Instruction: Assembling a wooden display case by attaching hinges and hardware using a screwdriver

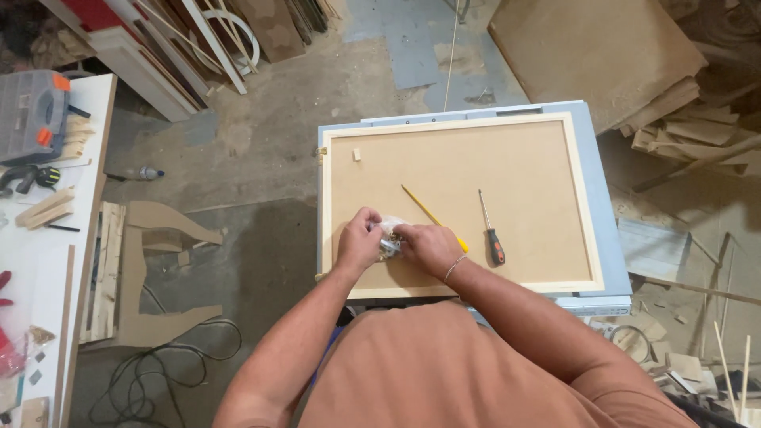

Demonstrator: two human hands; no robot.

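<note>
A person in an orange shirt is leaning over a framed board (507, 166) lying flat on a small blue worktop (596, 190), seen from above. Both hands are meeting at the near left part of the board, the left hand (358, 242) and the right hand (428, 247) each pinching a small clear plastic bag (389, 235) with fingers curled tightly around it; what the bag is holding is too small to tell. A yellow pencil (428, 214) is lying on the board just beyond the hands, and a screwdriver (490, 230) with a red and black handle is resting to their right. A white worktop (32, 261) with tools is standing at the far left.
</note>
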